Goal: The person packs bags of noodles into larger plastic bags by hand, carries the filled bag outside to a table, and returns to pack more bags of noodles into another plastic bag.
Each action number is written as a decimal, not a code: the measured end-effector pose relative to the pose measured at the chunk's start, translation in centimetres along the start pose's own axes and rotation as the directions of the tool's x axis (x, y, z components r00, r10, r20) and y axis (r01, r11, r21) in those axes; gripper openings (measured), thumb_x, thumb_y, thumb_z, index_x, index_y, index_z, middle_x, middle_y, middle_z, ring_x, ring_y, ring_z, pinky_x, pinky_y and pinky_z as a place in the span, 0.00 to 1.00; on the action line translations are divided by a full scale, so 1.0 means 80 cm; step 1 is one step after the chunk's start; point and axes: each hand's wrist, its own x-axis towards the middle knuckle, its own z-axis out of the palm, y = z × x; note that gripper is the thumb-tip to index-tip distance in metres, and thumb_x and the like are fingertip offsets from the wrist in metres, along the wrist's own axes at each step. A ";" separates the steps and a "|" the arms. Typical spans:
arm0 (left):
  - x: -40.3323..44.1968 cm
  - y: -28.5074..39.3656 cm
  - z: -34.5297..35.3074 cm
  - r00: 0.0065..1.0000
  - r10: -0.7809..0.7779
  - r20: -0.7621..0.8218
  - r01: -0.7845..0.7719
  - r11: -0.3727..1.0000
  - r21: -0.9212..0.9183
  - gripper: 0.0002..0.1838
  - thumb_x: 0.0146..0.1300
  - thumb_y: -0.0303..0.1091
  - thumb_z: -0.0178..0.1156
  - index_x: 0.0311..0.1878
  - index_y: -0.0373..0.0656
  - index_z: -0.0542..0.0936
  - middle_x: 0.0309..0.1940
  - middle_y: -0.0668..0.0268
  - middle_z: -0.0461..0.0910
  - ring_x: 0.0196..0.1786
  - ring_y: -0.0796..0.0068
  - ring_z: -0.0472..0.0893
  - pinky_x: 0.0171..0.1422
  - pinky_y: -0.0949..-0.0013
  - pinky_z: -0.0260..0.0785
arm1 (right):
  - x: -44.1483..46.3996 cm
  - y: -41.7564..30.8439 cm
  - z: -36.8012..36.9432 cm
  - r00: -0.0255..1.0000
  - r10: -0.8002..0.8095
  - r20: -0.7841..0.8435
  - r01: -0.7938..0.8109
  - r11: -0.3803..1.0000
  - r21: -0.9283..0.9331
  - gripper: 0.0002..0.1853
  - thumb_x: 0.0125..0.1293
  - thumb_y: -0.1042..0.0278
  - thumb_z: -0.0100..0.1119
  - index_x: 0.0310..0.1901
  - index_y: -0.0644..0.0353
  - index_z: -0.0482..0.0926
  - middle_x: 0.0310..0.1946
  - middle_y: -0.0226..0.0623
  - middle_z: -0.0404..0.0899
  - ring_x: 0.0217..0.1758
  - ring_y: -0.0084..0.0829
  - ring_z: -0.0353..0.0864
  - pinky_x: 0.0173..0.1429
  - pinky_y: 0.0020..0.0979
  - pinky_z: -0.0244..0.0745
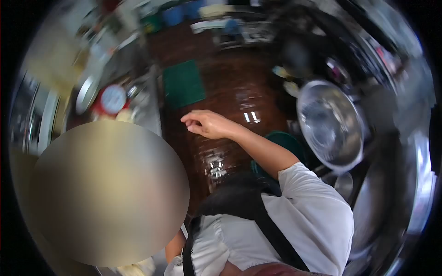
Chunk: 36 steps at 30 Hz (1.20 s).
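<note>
My right hand (206,124) reaches out over the wet brown floor, its fingers loosely bent and a little apart. It holds nothing and touches nothing. Nearest to it on the left is the edge of a metal counter (154,110). On that counter stands a red scale with a round white dial (113,98), and a pale round dish or lid (86,94) is beside it. Only part of my left arm (175,245) shows at the bottom. A large blurred disc covers the area beyond it, and my left hand cannot be seen.
A large metal bowl (329,124) stands on the right, with a dark green tub (287,146) low beside my right forearm. Further off, a green mat (183,83) lies on the floor. Dark, blurred kitchen equipment lines the right side. Pale cloth-like material (138,267) shows below the disc.
</note>
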 end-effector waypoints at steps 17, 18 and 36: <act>-0.106 0.360 0.606 0.058 0.411 0.910 -0.206 0.897 -0.391 0.29 0.71 0.28 0.60 0.72 0.37 0.65 0.49 0.60 0.79 0.46 0.74 0.81 0.55 0.67 0.77 | -0.532 -0.182 -0.546 0.153 -0.607 -0.780 -0.988 -0.076 -0.135 0.25 0.63 0.70 0.64 0.62 0.63 0.75 0.57 0.53 0.79 0.53 0.54 0.83 0.58 0.50 0.77; -0.120 0.367 0.609 0.022 0.397 0.918 -0.180 0.904 -0.387 0.29 0.71 0.28 0.60 0.73 0.37 0.65 0.49 0.60 0.79 0.46 0.74 0.80 0.55 0.67 0.77 | -0.545 -0.190 -0.550 0.097 -0.575 -0.813 -0.995 -0.073 -0.067 0.23 0.64 0.70 0.63 0.60 0.63 0.77 0.55 0.53 0.80 0.50 0.52 0.85 0.57 0.48 0.78; -0.347 0.677 0.743 -0.380 0.660 0.649 -0.214 0.619 -0.755 0.34 0.67 0.44 0.67 0.70 0.34 0.70 0.50 0.60 0.83 0.48 0.73 0.84 0.52 0.69 0.77 | -0.462 -0.258 -0.518 0.052 -0.663 -0.747 -0.746 0.471 -0.471 0.08 0.65 0.74 0.67 0.43 0.65 0.80 0.41 0.41 0.86 0.44 0.29 0.87 0.50 0.32 0.81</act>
